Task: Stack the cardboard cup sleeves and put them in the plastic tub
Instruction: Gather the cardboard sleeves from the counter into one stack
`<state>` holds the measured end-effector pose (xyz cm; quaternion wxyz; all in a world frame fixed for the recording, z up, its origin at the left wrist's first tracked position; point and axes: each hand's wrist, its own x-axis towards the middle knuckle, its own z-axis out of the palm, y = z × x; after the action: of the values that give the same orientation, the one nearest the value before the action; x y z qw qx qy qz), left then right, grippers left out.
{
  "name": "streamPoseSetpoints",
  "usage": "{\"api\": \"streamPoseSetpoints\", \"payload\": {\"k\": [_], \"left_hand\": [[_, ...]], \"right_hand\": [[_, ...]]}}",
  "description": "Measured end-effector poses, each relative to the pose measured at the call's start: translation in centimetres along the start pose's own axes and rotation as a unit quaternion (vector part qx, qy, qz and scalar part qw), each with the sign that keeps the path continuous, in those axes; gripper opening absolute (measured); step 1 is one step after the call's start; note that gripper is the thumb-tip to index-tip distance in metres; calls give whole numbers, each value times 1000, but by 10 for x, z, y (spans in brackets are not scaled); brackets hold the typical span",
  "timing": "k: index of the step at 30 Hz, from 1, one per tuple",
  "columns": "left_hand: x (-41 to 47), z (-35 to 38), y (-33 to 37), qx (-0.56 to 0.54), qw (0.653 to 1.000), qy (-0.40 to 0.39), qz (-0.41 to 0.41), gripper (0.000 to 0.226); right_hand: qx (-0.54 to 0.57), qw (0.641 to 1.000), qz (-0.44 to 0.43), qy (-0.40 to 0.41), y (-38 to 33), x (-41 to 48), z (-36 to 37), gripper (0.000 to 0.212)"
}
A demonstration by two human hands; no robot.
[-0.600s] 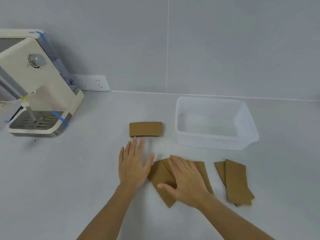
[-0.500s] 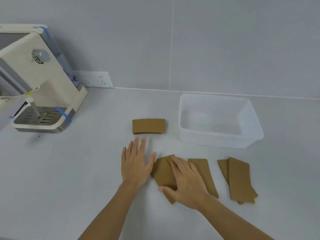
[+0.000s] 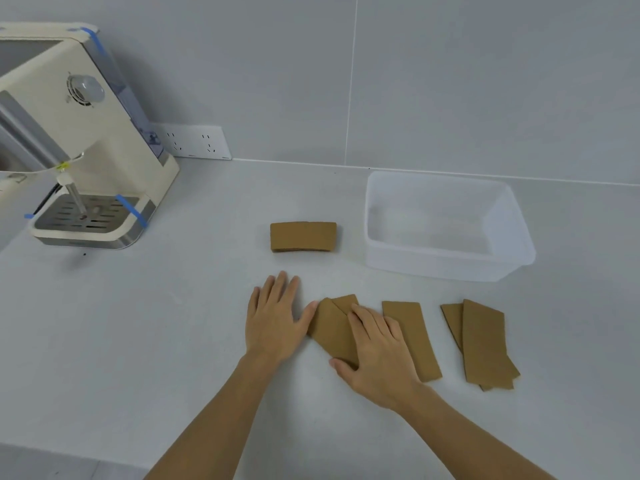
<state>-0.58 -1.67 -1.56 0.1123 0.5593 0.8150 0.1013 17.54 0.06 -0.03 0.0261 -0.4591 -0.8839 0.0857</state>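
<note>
- Left hand (image 3: 273, 323) flat on the pale grey countertop (image 3: 173, 323), palm down, fingers released and spread, grasping nothing; thumb tip touching the left edge of the overlapped brown cardboard sleeves (image 3: 330, 329).
- Right hand (image 3: 379, 355) pressed flat on top of those same overlapped sleeves, fingers extended and pointing far-left, thumb at the near corner; no curl around the cardboard visible.
- At least 2 flattened sleeves under the right hand, fanned so that a 2nd corner shows at the far edge.
- Single flat brown sleeve (image 3: 414, 337) just right of the right hand, lying lengthwise near-to-far, partly overlapped by the hand's edge.
- Pair of overlapped brown sleeves (image 3: 485, 344) further right, apart from the single one, the upper piece covering most of the lower.
- Separate brown curved sleeve (image 3: 303, 236) lying crosswise on the countertop, far of the left hand and left of the tub.
- Translucent rectangular plastic tub (image 3: 446, 261) at the far right, just far of the flat sleeves, no sleeve inside.
- Cream-coloured coffee machine with blue tape strips (image 3: 79, 147) at the far left, against the grey tiled wall (image 3: 450, 81).
- White wall socket strip (image 3: 194, 142) just right of the machine.
</note>
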Motion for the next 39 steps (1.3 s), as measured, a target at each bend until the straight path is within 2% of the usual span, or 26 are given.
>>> {"api": "streamPoseSetpoints", "payload": {"k": [3,6,9,12,15,17,19,22,24,25,28,32,35,37,39], "left_hand": [[0,0,-1,-8,1000,-5,6,90],[2,-3,-2,-49,999,-17,-2,74],[2,-11,1,-141,990,21,-13,67],[-4,-21,8,-276,958,71,-24,56],[-13,-34,22,-458,885,67,-59,32],[-17,-44,32,-557,824,67,-87,30],[-17,-49,36,-663,735,42,-137,35],[-20,-51,35,-788,580,-54,-200,58],[-25,-50,33,-831,504,-106,-211,71],[-28,-50,32,-844,478,-124,-210,72],[-35,-46,32,-863,438,-156,-197,72],[-41,-40,30,-868,426,-171,-188,72],[-43,-37,26,-875,410,-175,-190,70],[-43,-36,23,-882,393,-177,-191,69],[-42,-34,20,-892,366,-177,-197,69]], "right_hand": [[14,1000,10,-2,-1,-1,-2,68],[40,999,24,-1,-2,1,-4,67],[72,997,28,9,-3,3,-10,68],[114,993,17,14,-6,8,-21,79],[169,985,28,5,-11,12,-32,83],[215,976,39,9,-17,14,-37,74],[247,968,47,11,-24,15,-40,67],[271,962,38,12,-36,14,-43,66],[284,958,29,10,-45,12,-41,71],[292,956,31,7,-50,11,-40,73],[315,948,43,-7,-61,9,-39,75],[270,962,36,6,-68,6,-32,74],[233,972,33,7,-70,5,-30,84],[233,972,39,13,-71,4,-30,87],[246,967,50,42,-70,4,-30,79]]}}
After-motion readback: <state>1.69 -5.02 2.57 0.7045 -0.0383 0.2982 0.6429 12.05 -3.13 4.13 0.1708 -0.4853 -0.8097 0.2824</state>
